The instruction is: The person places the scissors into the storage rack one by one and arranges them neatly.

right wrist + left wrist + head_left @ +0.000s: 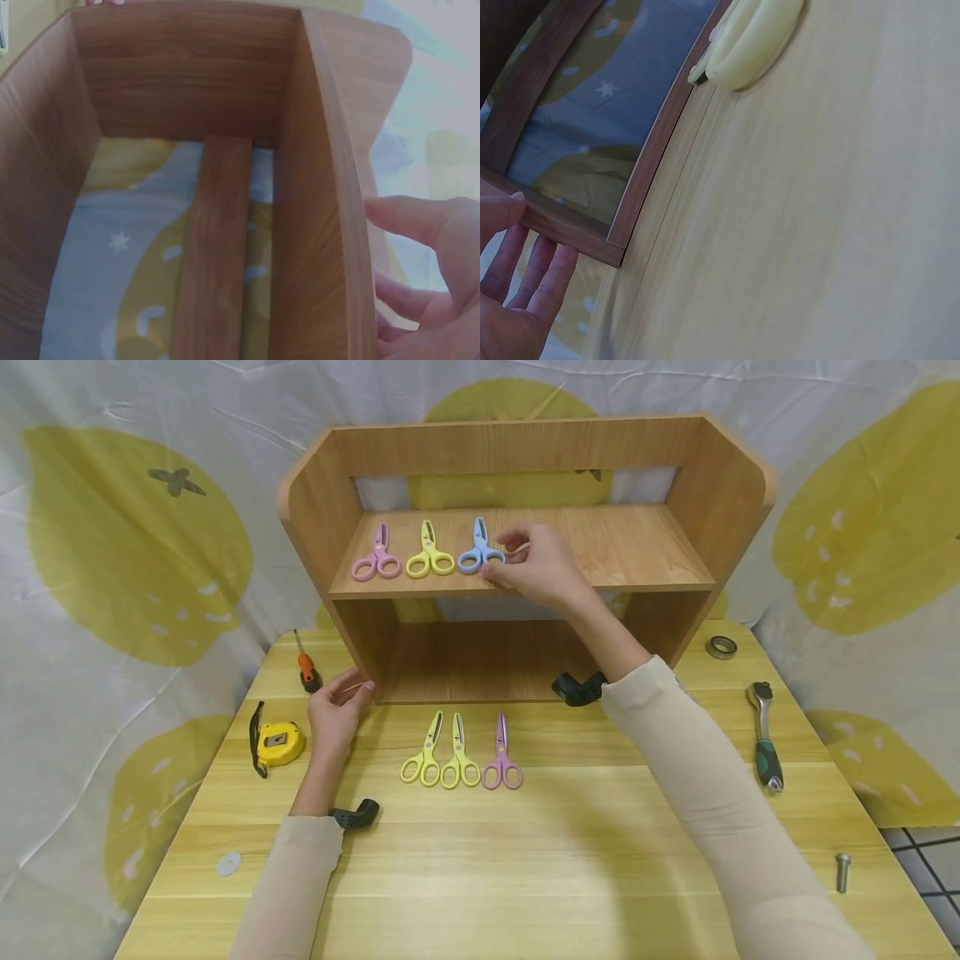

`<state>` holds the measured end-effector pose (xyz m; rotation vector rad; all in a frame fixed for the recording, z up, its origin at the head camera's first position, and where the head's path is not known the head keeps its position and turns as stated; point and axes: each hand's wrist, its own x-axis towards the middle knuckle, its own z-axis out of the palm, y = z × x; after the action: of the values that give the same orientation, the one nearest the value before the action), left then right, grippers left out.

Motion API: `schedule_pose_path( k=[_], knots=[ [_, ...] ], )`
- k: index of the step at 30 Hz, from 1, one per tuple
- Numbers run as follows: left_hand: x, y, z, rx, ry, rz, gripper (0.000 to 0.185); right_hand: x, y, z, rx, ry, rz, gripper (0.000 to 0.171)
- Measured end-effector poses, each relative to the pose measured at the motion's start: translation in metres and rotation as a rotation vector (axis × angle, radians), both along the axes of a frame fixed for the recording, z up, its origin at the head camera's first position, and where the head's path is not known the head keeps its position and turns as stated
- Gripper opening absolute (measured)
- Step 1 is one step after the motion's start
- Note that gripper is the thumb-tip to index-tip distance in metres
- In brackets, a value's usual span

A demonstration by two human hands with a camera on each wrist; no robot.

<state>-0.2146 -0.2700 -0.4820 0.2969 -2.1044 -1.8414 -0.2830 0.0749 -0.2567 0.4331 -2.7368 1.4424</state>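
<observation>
- We are reaching our right hand (542,568) onto the upper shelf of the wooden shelf unit (738,493), where its fingertips are pinching the handle loops of the blue scissors (478,552).
- These blue scissors are lying flat, third from the left in a row, just right of the yellow scissors (429,555) and the pink scissors (377,557), blades pointing far.
- We are resting our left hand (335,714) on the table (570,868) with fingers loosely extended, its fingertips touching the unit's lower left corner and holding nothing.
- Near us on the table, three more small scissors (459,756) are lying side by side, two yellow-green and one pink.
- We are judging the blue scissors to be light and stiff, with smooth plastic handles that could slide on the shelf board; the loops look like the safest place to take hold, away from the blades.
- Around the sides we are seeing a tape measure (276,743), a screwdriver (305,665), a ratchet wrench (765,737), a bolt (842,871) and a ring (721,647).
</observation>
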Motion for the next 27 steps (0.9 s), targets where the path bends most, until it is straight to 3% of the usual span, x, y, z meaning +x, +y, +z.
schedule_pose_path(
  k=[9, 18, 27],
  knots=[
    [-0.001, 0.001, 0.001, 0.037, -0.019, -0.008, 0.039, 0.034, 0.023, -0.006, -0.103, 0.081, -0.051, 0.047],
    [-0.001, 0.000, 0.001, 0.043, -0.038, -0.006, 0.040, 0.075, 0.051, -0.022, -0.104, 0.163, -0.041, 0.040],
    [0.000, 0.000, 0.002, -0.005, -0.016, -0.008, 0.040, 0.110, 0.067, -0.054, -0.100, 0.108, -0.002, 0.037]
  ],
)
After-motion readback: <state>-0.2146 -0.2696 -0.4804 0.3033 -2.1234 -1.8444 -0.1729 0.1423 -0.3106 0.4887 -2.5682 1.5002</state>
